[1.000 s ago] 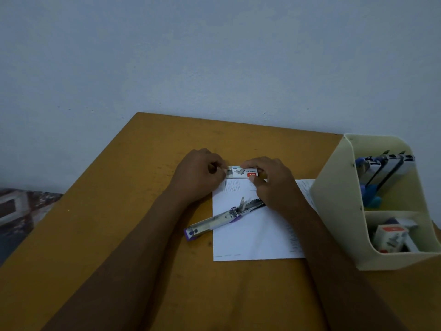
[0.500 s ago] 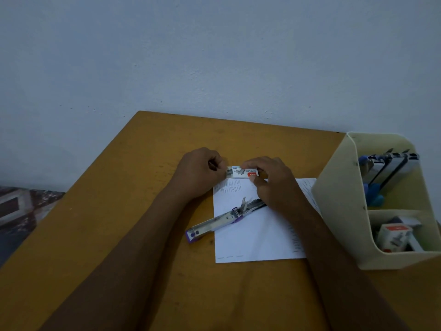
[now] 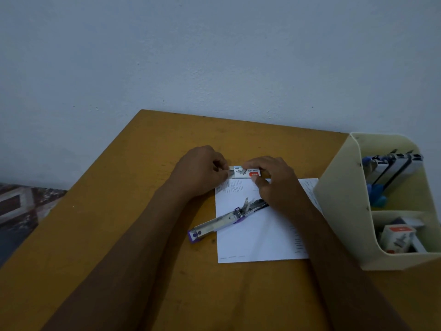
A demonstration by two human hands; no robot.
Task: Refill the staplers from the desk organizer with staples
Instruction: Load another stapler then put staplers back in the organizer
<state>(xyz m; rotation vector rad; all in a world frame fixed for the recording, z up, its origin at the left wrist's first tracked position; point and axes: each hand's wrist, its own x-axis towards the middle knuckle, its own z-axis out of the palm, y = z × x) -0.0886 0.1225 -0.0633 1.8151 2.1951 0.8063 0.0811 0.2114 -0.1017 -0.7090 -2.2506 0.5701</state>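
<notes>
A small white and red staples box (image 3: 244, 172) is held between both hands above the far edge of a printed paper sheet (image 3: 260, 237). My left hand (image 3: 201, 172) pinches its left end. My right hand (image 3: 274, 181) grips its right end with thumb below and fingers on top. A purple stapler (image 3: 224, 220) lies flipped open on the sheet, its metal channel facing up and its far end hidden under my right hand. The cream desk organizer (image 3: 343, 199) stands at the right with several staplers (image 3: 393, 170) in its back compartment.
More staple boxes (image 3: 398, 237) sit in the organizer's front compartment. The yellow-brown table (image 3: 119, 211) ends at a pale wall behind and drops off on the left, where a patterned floor (image 3: 21, 206) shows.
Both hands keep hold of the staples box in nearly the same spot; only small finger shifts at its ends. The open stapler has not moved.
</notes>
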